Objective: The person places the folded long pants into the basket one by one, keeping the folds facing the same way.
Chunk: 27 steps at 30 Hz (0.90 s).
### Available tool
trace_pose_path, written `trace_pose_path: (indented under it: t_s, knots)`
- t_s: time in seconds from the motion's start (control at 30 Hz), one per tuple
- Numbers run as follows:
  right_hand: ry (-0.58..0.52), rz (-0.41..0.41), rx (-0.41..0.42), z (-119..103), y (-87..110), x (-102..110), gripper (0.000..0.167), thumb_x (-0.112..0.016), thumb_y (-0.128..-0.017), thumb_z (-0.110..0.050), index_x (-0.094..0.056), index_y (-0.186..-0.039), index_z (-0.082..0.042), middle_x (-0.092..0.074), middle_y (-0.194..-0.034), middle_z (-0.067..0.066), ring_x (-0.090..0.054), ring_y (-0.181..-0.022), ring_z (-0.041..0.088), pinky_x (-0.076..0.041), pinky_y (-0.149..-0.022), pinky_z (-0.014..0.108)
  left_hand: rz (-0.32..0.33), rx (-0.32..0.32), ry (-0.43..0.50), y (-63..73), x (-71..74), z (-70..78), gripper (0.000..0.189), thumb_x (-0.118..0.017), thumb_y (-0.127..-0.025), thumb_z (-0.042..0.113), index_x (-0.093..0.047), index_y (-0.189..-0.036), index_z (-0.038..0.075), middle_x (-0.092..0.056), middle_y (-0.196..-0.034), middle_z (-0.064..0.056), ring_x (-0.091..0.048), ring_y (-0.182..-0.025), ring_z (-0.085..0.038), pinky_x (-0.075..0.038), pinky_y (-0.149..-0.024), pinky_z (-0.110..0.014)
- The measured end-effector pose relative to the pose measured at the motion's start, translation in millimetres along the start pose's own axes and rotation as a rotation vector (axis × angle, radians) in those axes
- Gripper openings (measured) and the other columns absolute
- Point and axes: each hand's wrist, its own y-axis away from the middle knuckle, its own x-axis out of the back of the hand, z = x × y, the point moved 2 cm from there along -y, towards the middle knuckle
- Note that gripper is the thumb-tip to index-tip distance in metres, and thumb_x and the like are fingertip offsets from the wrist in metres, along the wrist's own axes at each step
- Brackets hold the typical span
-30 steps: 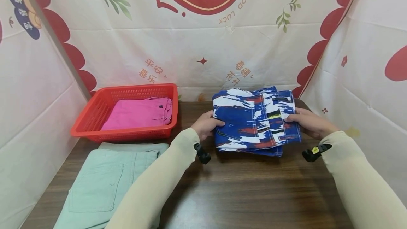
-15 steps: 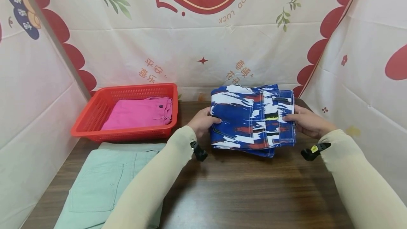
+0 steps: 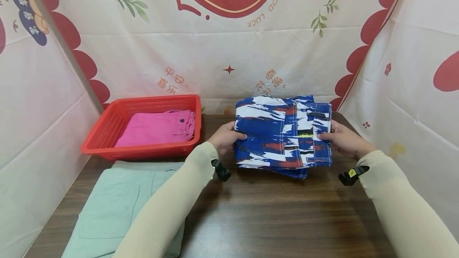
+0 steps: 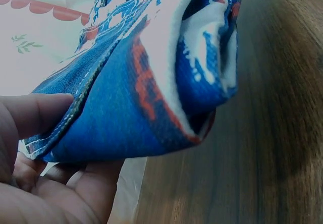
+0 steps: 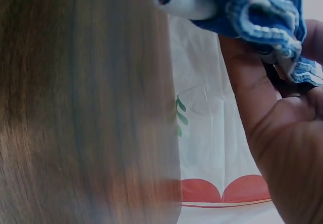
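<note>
White printed cloth (image 3: 229, 47) encloses a wood-grain worktop (image 3: 287, 218). Over its far side, right of a red basket (image 3: 143, 151) — folded blue-white-red denim trousers (image 3: 261, 128), edges pinched by left grip (image 3: 225, 137) and right grip (image 3: 347, 141). Smallest: the cloth's lettering (image 3: 269, 10), "GOOD LUCK" — plus orange Chinese characters (image 3: 273, 75).

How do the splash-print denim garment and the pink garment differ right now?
Pattern: the splash-print denim garment is blue with white, red and dark splashes; the pink garment is almost uniformly pink.
Support: the splash-print denim garment is gripped by the left hand and right hand; the pink garment lies in the red basket, untouched.
Shared: both are folded.
</note>
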Motion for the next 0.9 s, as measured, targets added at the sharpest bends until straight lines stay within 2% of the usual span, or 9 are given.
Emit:
trace_pose_path:
  t_s: [0.17, 0.67, 0.9]
  knots:
    - [0.006, 0.019, 0.010, 2, -0.7, -2, 0.085, -0.061, -0.100, -0.027, -0.002, -0.158, -0.008, -0.038, -0.143, 0.031, -0.067, -0.102, 0.024, -0.054, -0.086, 0.053, -0.007, -0.001, 0.002, 2.3, 2.6, -0.1, 0.054, -0.071, -0.092, 0.011, -0.052, -0.142, 0.017, -0.063, -0.129, -0.005, -0.059, -0.117, -0.031, -0.044, -0.102, -0.055]
    - [0.001, 0.006, 0.056, -1, -2.8, -7, 0.084, -0.062, -0.100, -0.026, -0.004, -0.158, -0.009, -0.040, -0.142, 0.030, -0.067, -0.101, 0.023, -0.055, -0.084, 0.052, 0.020, -0.001, -0.007, 9.9, 6.6, 1.5, 0.056, -0.071, -0.092, 0.011, -0.050, -0.143, 0.017, -0.061, -0.131, -0.006, -0.059, -0.117, -0.033, -0.044, -0.101, -0.056]
    - [-0.002, 0.015, 0.069, -4, -4.0, -7, 0.084, -0.061, -0.101, -0.026, -0.002, -0.158, -0.008, -0.038, -0.142, 0.030, -0.068, -0.101, 0.022, -0.055, -0.084, 0.052, 0.033, -0.020, -0.024, 11.4, 8.8, 6.1, 0.056, -0.071, -0.092, 0.013, -0.050, -0.143, 0.018, -0.060, -0.132, -0.006, -0.057, -0.118, -0.034, -0.044, -0.101, -0.057]
